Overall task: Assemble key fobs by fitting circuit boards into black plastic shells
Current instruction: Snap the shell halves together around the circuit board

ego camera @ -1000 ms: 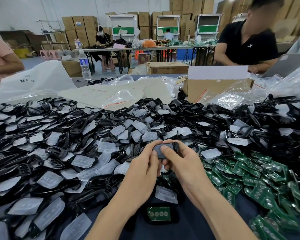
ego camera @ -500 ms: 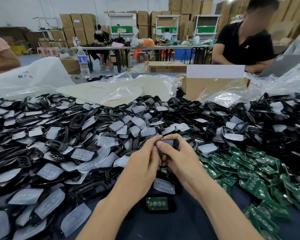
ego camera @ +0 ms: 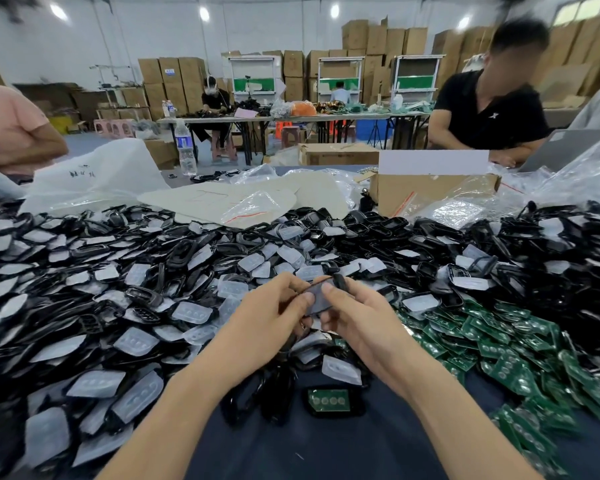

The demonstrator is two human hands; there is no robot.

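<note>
– Right, both hands are on one piece: left hand and right hand pinch a black shell between thumbs and fingertips, held up over the near edge of the heap.

– Is the board in it?

– Can't tell from here. My thumbs cover most of the face, and I only see a flat dark panel with a loop sticking out at the far right corner.

– So where does it go wrong?

– Uneven thumbs, I reckon. If I press harder on one side, the piece could tilt in the pinch and seat crooked, or one edge might not catch.

– And if it slips?

– Then it drops straight into the loose shells and clear button pads below, and finding that one again would be a job.

– What about your arms?

– Watch the right forearm. It runs just beside the green circuit boards, and a careless swing could sweep some off the pile. The shell with a board showing sits on the dark table cloth between my wrists, so a dropped elbow could knock that too.
</note>
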